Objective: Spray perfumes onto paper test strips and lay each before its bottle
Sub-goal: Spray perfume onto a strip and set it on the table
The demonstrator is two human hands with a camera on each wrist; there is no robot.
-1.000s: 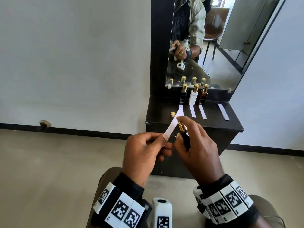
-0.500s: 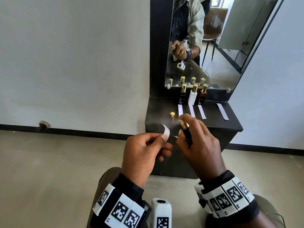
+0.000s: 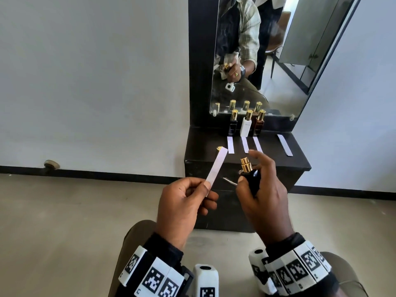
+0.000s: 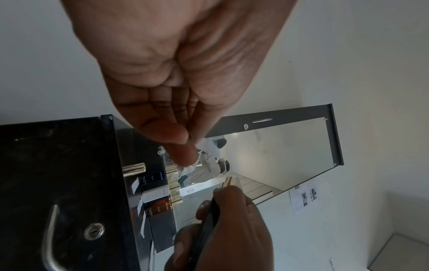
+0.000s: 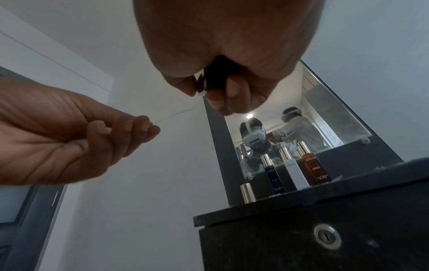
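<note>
Pinching strip (image 3: 216,168) in left hand (image 3: 182,207), gripping bottle (image 3: 251,179) in right hand (image 3: 264,196), nozzle facing paper for spraying.

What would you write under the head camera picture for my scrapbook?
Left hand pinches a paper strip beside the uncapped black perfume bottle in the right hand.

White wall (image 3: 85,71), black dresser (image 3: 246,168), mirror (image 3: 278,61)
</note>
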